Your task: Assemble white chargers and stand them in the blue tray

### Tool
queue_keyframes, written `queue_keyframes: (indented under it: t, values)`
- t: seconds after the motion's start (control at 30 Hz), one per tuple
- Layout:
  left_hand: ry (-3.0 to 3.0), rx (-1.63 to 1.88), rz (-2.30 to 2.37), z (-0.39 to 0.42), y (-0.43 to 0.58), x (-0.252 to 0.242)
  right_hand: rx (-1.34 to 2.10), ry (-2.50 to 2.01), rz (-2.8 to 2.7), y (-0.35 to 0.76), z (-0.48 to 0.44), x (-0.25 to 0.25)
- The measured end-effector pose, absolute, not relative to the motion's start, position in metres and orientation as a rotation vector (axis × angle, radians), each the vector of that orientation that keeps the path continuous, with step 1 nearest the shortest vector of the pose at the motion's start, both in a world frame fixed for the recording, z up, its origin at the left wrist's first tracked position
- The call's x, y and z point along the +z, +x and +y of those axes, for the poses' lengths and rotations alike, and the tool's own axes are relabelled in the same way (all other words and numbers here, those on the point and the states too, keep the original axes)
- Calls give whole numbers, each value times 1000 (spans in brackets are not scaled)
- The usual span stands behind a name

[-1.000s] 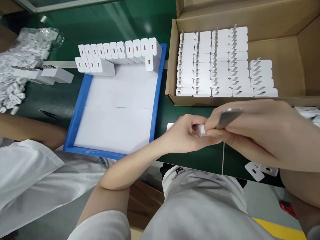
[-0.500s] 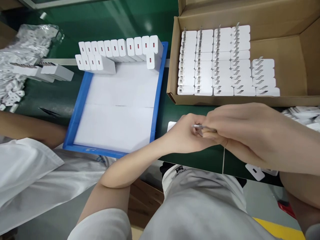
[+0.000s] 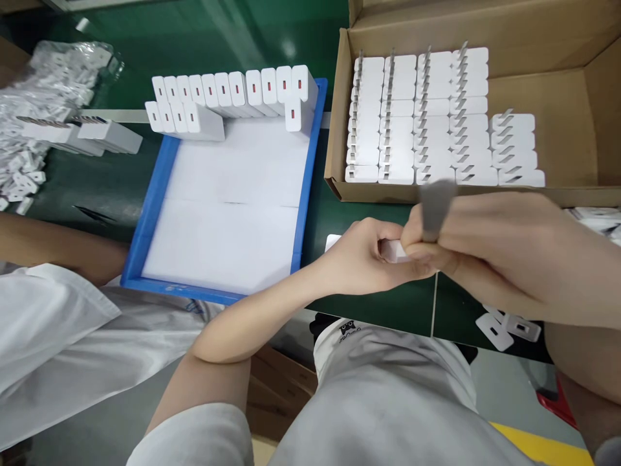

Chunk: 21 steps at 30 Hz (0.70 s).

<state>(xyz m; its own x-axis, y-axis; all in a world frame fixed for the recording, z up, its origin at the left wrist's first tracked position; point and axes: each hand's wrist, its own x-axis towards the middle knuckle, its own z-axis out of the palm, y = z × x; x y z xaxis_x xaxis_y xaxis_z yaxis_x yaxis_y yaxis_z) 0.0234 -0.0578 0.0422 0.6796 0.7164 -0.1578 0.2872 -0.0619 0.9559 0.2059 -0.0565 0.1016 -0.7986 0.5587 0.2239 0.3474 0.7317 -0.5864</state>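
My left hand (image 3: 361,259) is closed around a white charger housing (image 3: 394,251), of which only one end shows between thumb and fingers. Right against it, my right hand (image 3: 466,243) pinches grey metal tweezers (image 3: 436,207); their broad end points up and is blurred. The fingers hide the tips, so contact with the housing cannot be made out. A bit of another white piece (image 3: 332,241) shows behind my left wrist. Small white cover plates with slots (image 3: 495,331) lie by the table edge below my right forearm.
A blue tray (image 3: 140,259) holds white chargers (image 3: 223,90) along its far side. Behind my hands, a cardboard box (image 3: 565,116) contains rows of chargers with prongs up. At left are bagged white parts (image 3: 63,77), black tweezers (image 3: 94,213) and a co-worker's arm (image 3: 63,249).
The tweezers have swung upright in my right hand, broad end up. More of the white housing shows in my left hand. My right forearm has risen slightly, uncovering more cover plates.
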Motion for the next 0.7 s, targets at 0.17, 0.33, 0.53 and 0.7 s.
queue_keyframes:
  t: [0.17, 0.33, 0.53, 0.7]
  values:
    - [1641, 404, 861, -58, 24, 43, 773, -708, -2497, 211, -57, 104]
    - [1542, 415, 900, -60, 24, 45, 756, -729, -2496, 214, -54, 104]
    - [1568, 412, 904, -61, 24, 45, 727, -687, -2496, 214, -53, 102]
    - [1618, 387, 920, -59, 24, 45, 720, -638, -2514, 213, -51, 101]
